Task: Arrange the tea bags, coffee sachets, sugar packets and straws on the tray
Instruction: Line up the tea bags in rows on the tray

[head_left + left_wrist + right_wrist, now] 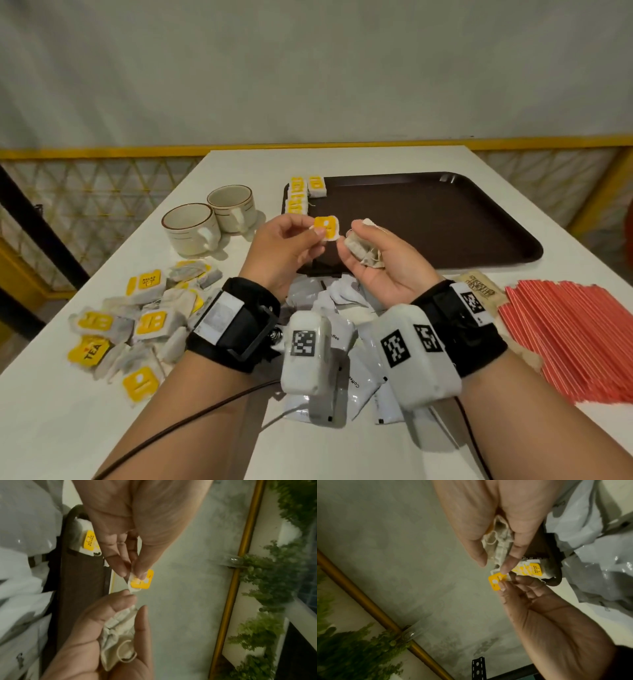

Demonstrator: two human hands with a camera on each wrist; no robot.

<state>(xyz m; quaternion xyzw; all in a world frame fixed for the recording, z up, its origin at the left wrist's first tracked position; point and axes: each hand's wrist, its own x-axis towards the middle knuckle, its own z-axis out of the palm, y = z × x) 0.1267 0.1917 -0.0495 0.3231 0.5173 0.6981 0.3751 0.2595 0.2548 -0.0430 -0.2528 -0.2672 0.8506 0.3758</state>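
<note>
My left hand [317, 231] pinches the yellow tag [327, 228] of a tea bag between thumb and forefinger, held above the near left part of the brown tray [445, 222]. Close beside it, my right hand [352, 240] cups the crumpled tea bag pouch [361, 251] in curled fingers. The left wrist view shows the tag [141, 580] at my left fingertips and the pouch [118, 635] lying in the right palm. Several tea bags [303, 193] sit in the tray's far left corner. A loose pile of tea bags [137, 325] lies on the table at the left.
Two empty cups [205, 222] stand left of the tray. White coffee sachets [342, 298] lie under my wrists. A brown sugar packet [479, 291] and a bundle of red straws [565, 339] lie at the right. Most of the tray floor is bare.
</note>
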